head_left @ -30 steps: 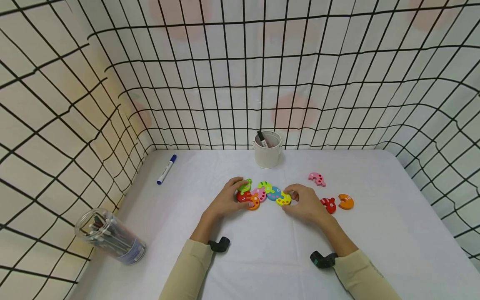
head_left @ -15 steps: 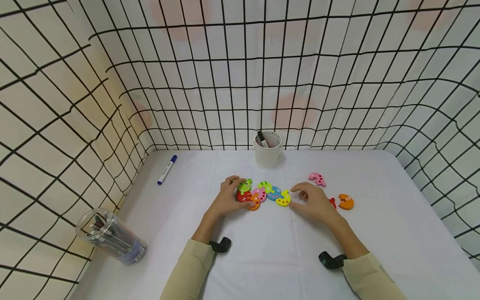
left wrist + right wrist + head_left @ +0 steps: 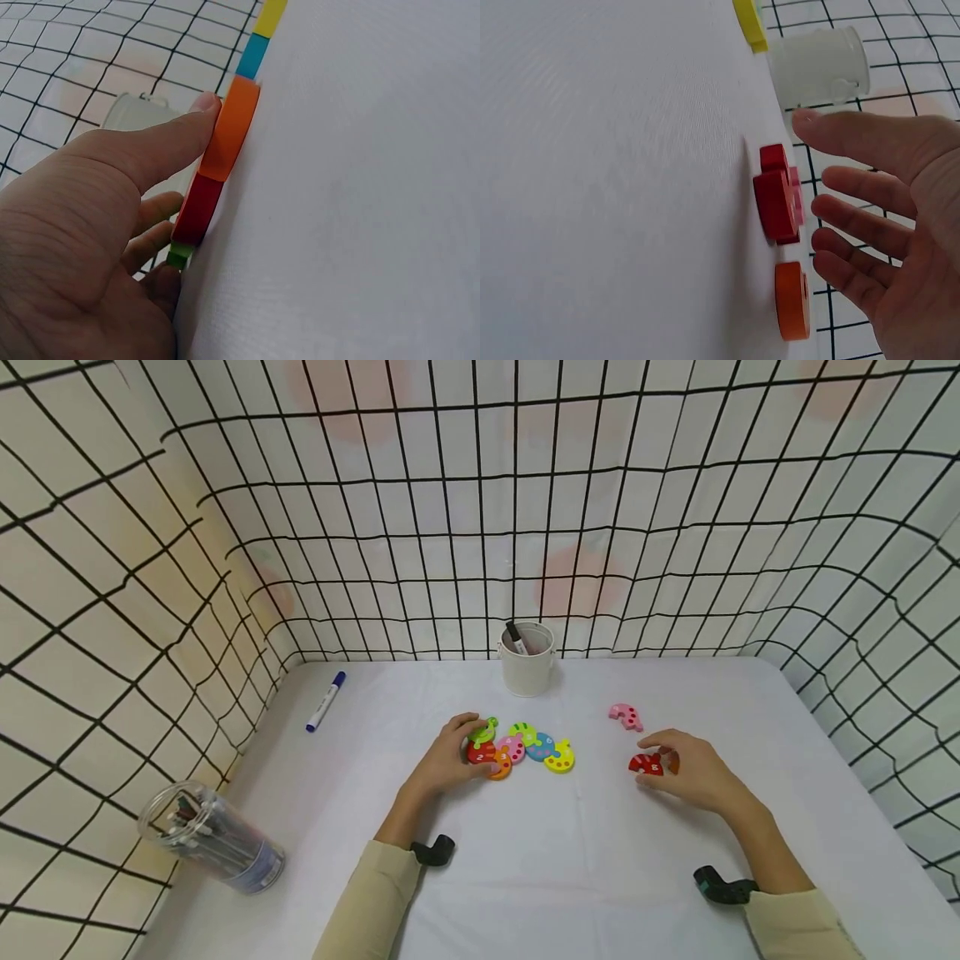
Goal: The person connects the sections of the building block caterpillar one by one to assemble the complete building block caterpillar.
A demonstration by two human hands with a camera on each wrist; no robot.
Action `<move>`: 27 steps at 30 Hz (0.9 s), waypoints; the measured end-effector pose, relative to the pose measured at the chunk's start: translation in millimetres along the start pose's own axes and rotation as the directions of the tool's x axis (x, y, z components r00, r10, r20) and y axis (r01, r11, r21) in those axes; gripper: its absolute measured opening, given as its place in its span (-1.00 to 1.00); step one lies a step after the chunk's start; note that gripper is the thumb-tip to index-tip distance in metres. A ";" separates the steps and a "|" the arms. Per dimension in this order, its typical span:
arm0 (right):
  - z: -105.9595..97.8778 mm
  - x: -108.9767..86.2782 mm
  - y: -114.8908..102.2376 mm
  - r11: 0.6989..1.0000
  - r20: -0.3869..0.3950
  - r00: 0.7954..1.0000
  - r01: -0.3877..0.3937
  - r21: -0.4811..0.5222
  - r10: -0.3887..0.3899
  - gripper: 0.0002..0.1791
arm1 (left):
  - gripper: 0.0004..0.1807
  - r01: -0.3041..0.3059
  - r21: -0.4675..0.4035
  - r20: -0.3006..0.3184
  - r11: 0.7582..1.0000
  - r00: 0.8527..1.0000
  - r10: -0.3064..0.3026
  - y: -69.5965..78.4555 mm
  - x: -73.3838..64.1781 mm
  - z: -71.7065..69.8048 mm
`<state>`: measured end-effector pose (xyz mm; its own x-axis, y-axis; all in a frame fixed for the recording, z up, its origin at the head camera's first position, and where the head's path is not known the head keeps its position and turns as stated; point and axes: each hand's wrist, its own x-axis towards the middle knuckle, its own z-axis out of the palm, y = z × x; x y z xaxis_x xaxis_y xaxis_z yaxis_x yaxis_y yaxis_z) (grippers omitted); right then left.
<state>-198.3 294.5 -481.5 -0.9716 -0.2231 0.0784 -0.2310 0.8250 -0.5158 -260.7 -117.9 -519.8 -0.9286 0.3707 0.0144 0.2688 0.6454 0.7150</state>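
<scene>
A row of joined caterpillar puzzle pieces lies flat on the table: a green head (image 3: 483,732) with a face, then red, orange (image 3: 500,766), pink, light green, blue (image 3: 540,747) and yellow (image 3: 559,757). My left hand (image 3: 442,760) holds the head end, thumb on the orange piece and fingers by the head. Over to the right, a loose red puzzle piece (image 3: 775,199) rests on the table between the spread thumb and fingers of my right hand (image 3: 693,768). In the right wrist view those fingers are apart from it. An orange piece (image 3: 791,300) beside it is partly hidden in the head view.
A pink puzzle piece (image 3: 626,717) lies behind the red one. At the back stands a white bucket (image 3: 527,668) with a marker inside. Another marker (image 3: 326,702) lies at the back left, and a clear jar of pens (image 3: 225,843) at the left edge. Black wire grid encloses the table.
My right hand has let go of the yellow piece and moved right, to the loose red piece. The left hand stays at the head end. The head view has shifted slightly.
</scene>
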 end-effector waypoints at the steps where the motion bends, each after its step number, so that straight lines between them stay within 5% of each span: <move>1: -0.4 -1.4 1.9 1.000 0.004 1.000 0.004 -0.002 -0.004 -0.38 | -0.14 -0.003 -0.001 0.000 1.000 1.000 0.003 -0.8 0.2 -0.2; 9: 2.4 -8.5 6.5 0.999 0.047 0.999 -0.013 0.051 0.011 -0.38 | -0.15 0.009 0.005 0.007 1.000 1.000 -0.009 -1.4 -1.3 0.3; 27: 9.0 -1.9 -0.2 0.999 0.030 0.999 -0.043 -0.014 0.043 -0.48 | -0.18 -0.007 -0.015 0.011 1.000 1.000 0.008 -0.4 -2.2 -1.1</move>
<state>-195.9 290.1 -489.3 -0.9787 -0.2031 0.0300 -0.1900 0.8411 -0.5065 -259.1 -119.7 -519.3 -0.9237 0.3829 0.0122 0.2717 0.6324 0.7254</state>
